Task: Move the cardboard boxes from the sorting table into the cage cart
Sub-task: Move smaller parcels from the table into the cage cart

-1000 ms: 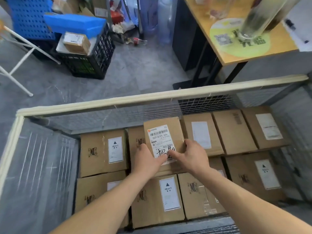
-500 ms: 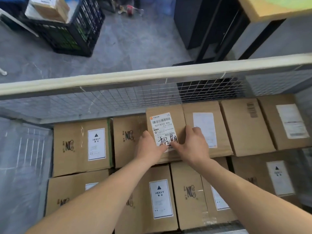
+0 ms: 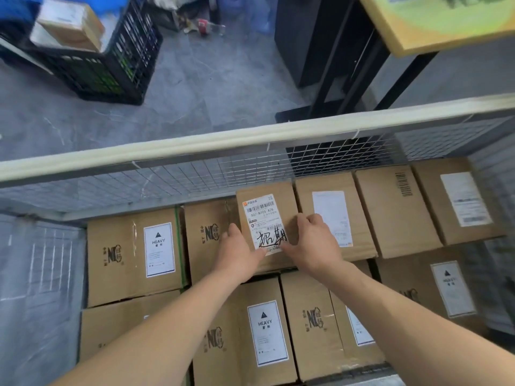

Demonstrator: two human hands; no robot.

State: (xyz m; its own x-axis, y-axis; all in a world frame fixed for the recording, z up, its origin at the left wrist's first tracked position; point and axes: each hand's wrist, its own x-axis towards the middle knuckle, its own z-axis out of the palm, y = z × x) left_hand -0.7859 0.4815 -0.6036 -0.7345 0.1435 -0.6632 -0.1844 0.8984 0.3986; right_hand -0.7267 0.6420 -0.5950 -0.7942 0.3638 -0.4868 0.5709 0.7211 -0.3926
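Observation:
A cardboard box with a white barcode label (image 3: 266, 207) lies in the back row of the wire cage cart (image 3: 195, 147), between other brown boxes. My left hand (image 3: 239, 250) grips its near left edge, thumb on the label. My right hand (image 3: 313, 243) holds its near right side, fingers curled over the top face. Several more boxes fill the cart, some marked HEAVY (image 3: 158, 249). The box's far edge sits close to the mesh wall.
A black plastic crate (image 3: 106, 71) holding a small box stands on the grey floor beyond the cart. A black-legged table with a yellow top (image 3: 434, 26) is at the upper right. The cart's left part (image 3: 39, 274) shows bare lined floor.
Both hands have pushed the labelled box a little farther into the back row, level with its neighbours. The view has tilted down and closer to the cart.

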